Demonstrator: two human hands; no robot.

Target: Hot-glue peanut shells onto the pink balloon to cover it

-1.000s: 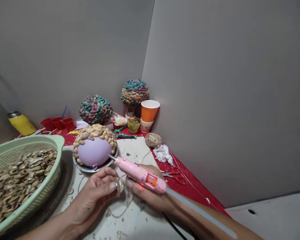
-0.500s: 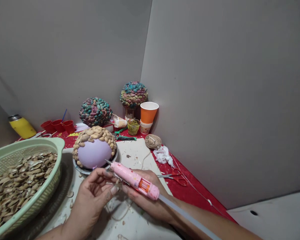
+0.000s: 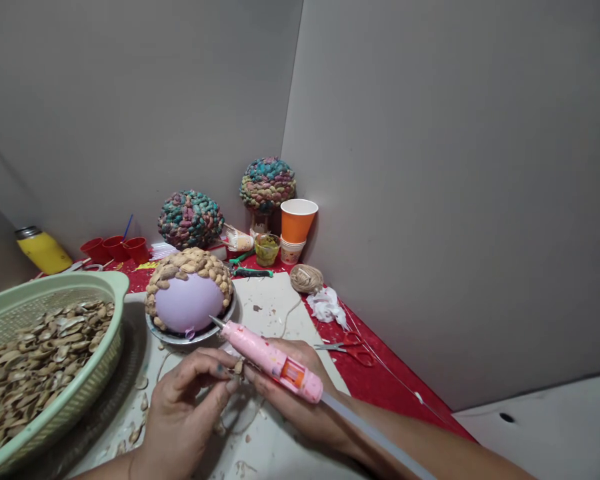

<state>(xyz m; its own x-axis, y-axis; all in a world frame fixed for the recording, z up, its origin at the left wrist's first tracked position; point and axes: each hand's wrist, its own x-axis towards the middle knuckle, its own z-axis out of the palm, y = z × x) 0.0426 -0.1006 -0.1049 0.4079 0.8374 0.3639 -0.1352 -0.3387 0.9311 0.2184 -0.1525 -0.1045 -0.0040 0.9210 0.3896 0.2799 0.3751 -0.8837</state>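
Note:
Between the thumb and forefinger of my left hand (image 3: 187, 400) is a small piece of peanut shell (image 3: 238, 367). My right hand (image 3: 300, 383) is wrapped round a pink glue gun (image 3: 267, 357), its metal tip pointing up and left and a long clear glue stick (image 3: 370, 430) trailing from its back. Fingertips of the right hand are close to the shell piece; I cannot tell whether they touch it. Just beyond both hands, a purple balloon (image 3: 190, 303) partly covered with peanut shells (image 3: 195, 260) rests in a round metal dish (image 3: 180, 340).
A green basket (image 3: 117, 313) of peanut shells stands at the left. Two coloured shell balls (image 3: 191, 219), paper cups (image 3: 298, 223), red cups (image 3: 115, 249) and a yellow bottle (image 3: 45, 252) line the back. Twine (image 3: 307, 279), white tissue (image 3: 326, 305) and red-handled scissors (image 3: 355, 349) lie rightward.
My left hand has shifted slightly down, and its fingers have straightened a little, showing more of the shell piece. The glue gun stays almost in place. The view has tilted slightly.

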